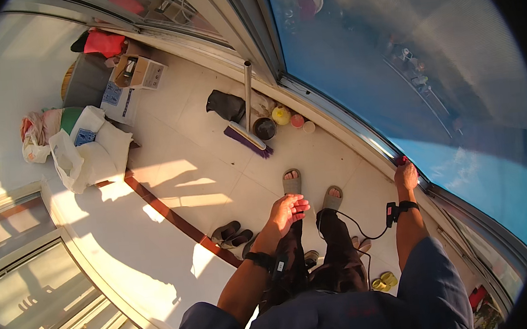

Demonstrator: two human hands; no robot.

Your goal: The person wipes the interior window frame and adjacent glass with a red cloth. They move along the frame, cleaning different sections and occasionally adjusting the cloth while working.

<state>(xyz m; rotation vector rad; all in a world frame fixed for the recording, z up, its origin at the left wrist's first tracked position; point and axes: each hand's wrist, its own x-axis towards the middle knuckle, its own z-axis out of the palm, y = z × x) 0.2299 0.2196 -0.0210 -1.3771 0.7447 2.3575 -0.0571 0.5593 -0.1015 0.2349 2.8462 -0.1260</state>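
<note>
My right hand (406,175) is at the lower metal frame (370,137) of a large window, closed on a small red item (402,160). Most of that item is hidden by the fingers; it may be a cloth. Beyond the frame is the blue-tinted window pane (345,71), part in sun and part in shade. In front of my body, my left hand (289,213) hangs in the air above the floor with loosely curled fingers and nothing visible in it. A strap with a small device is on each wrist.
A broom (247,135) with purple bristles leans by the window wall, beside a dark bowl (265,128), a yellow container (281,114) and a black bag (225,105). Shoes (232,236) lie near my feet. Plastic bags (86,150) and a cardboard box (138,73) stand at left. A cable hangs from my right wrist.
</note>
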